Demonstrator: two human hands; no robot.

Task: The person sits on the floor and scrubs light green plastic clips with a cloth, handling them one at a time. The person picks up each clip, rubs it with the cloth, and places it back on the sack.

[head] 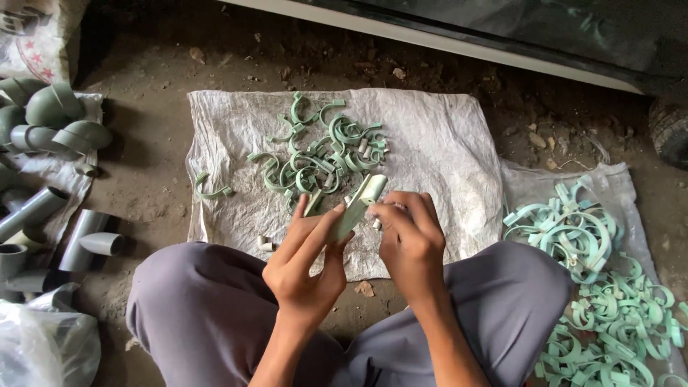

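Note:
My left hand (304,261) holds a pale green plastic clamp piece (360,201), its upper end sticking out past my fingers. My right hand (408,240) is curled beside it, fingertips pinching at the same piece; what is inside the fingers is hidden. Both hands hover over the near edge of a white woven cloth (437,136) on the dirt floor. On that cloth, just beyond my hands, lies a loose heap of several curved green clips (319,154). My knees in grey trousers frame the hands.
A bigger pile of green clips (609,287) lies on plastic sheeting at the right. Grey pipe elbows and fittings (54,122) are stacked at the left, with a clear plastic bag (43,344) at the lower left. A light rail (430,36) crosses the top.

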